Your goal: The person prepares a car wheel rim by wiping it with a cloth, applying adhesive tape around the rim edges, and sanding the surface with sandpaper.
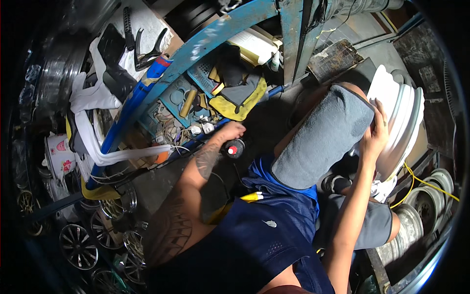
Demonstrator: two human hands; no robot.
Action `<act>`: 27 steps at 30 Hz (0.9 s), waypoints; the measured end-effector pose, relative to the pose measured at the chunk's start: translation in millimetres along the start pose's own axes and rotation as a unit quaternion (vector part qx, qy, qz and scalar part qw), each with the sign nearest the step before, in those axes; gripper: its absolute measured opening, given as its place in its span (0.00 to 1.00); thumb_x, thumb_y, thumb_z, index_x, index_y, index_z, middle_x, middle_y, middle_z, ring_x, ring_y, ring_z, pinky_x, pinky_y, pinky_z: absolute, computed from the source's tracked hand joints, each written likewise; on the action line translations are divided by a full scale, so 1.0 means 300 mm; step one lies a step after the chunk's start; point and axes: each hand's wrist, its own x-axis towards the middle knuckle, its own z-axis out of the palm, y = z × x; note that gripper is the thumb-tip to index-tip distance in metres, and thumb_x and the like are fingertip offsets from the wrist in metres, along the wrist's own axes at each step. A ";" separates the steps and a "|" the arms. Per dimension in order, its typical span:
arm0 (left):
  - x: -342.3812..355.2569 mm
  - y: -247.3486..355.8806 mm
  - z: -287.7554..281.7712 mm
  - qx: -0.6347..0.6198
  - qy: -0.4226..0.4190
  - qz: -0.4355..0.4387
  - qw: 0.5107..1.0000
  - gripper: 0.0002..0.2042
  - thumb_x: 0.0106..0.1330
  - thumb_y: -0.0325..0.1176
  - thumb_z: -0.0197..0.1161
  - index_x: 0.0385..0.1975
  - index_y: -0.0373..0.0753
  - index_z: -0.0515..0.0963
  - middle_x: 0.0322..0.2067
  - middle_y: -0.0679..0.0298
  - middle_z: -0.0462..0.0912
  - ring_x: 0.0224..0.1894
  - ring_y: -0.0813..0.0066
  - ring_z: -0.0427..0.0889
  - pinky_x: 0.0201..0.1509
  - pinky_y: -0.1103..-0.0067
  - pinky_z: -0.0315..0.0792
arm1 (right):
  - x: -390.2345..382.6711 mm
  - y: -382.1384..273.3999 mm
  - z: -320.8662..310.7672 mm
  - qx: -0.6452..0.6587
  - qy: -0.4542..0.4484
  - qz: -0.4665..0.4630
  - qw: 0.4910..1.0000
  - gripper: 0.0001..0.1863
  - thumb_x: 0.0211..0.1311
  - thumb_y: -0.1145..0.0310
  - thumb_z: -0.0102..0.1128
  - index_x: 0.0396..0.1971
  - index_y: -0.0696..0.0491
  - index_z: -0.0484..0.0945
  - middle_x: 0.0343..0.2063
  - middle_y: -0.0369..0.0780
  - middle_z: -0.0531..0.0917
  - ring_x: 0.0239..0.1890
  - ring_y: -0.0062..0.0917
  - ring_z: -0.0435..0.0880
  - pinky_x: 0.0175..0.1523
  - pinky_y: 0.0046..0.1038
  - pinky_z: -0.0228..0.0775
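My right hand (376, 130) grips the near edge of a white wheel rim (402, 120), which stands on its side at the right beside my raised knee. My left hand (232, 131) reaches forward, its fingers curled closed; what they hold, if anything, is hidden. Just below that hand is a dark bottle with a red cap (233, 149). A grey cloth with dark edging (323, 137) covers one thigh, close to the rim. Over my other leg lies a second grey cloth (360, 223).
Blue baskets (174, 100) of small parts and a yellow-and-grey cloth (237, 100) lie beyond my left hand, near white plugs (201, 128) and cables. A blue metal frame (210, 32) crosses above. Several alloy wheels (78, 246) are at lower left; more rims (423, 203) stand at right.
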 end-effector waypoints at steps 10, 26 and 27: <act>-0.078 0.424 0.010 0.178 0.409 0.168 0.879 0.25 0.61 0.39 0.73 0.55 0.43 0.71 0.35 0.52 0.81 0.39 0.44 0.83 0.44 0.55 0.77 | -0.023 0.064 -0.010 0.007 0.034 0.013 0.999 0.18 0.63 0.79 0.61 0.53 0.57 0.84 0.60 0.46 0.82 0.62 0.35 0.82 0.66 0.34 0.73; -0.075 -0.064 -0.516 -0.475 0.238 0.126 0.838 0.05 0.74 0.31 0.61 0.44 0.39 0.76 0.43 0.60 0.85 0.37 0.71 0.85 0.43 0.71 0.81 | -0.022 0.001 0.021 0.020 0.022 0.016 0.999 0.17 0.64 0.80 0.58 0.52 0.57 0.84 0.61 0.44 0.82 0.62 0.34 0.82 0.65 0.33 0.74; -0.071 0.073 -0.444 -0.552 0.182 0.150 0.800 0.04 0.74 0.28 0.60 0.44 0.40 0.75 0.44 0.60 0.85 0.39 0.70 0.85 0.46 0.70 0.81 | -0.023 0.024 -0.011 -0.003 0.022 0.018 1.000 0.17 0.64 0.80 0.58 0.52 0.57 0.84 0.61 0.44 0.82 0.63 0.33 0.81 0.65 0.33 0.74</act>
